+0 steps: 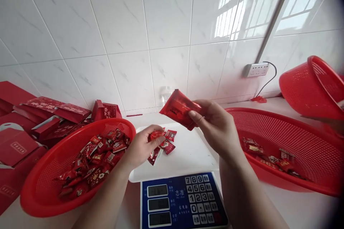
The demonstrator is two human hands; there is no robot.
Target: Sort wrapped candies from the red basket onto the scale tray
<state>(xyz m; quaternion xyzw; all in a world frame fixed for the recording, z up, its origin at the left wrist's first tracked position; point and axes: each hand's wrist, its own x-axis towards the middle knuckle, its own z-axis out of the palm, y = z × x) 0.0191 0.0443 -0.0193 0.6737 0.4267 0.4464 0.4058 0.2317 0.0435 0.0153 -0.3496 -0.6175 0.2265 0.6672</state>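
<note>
My right hand (219, 125) is closed on a larger red packet (178, 109), raised above the scale's white pan (185, 159). Over the pan's left part, my left hand (145, 143) pinches a small red candy packet (156, 134). Just under and beside those fingers, several small red packets (168, 146) lie on the pan. In front of the pan is the scale's blue panel (181, 202), with number keys and three displays. A red basket (40, 182) on the left holds many small red packets (94, 161).
To the right stands another red basket (271, 114) with some packets inside. Behind it, a tilted red basket (298, 86) is partly cut off, a hand at its edge. Red boxes (20, 146) are stacked far left. A power strip (257, 69) hangs on the tiled wall.
</note>
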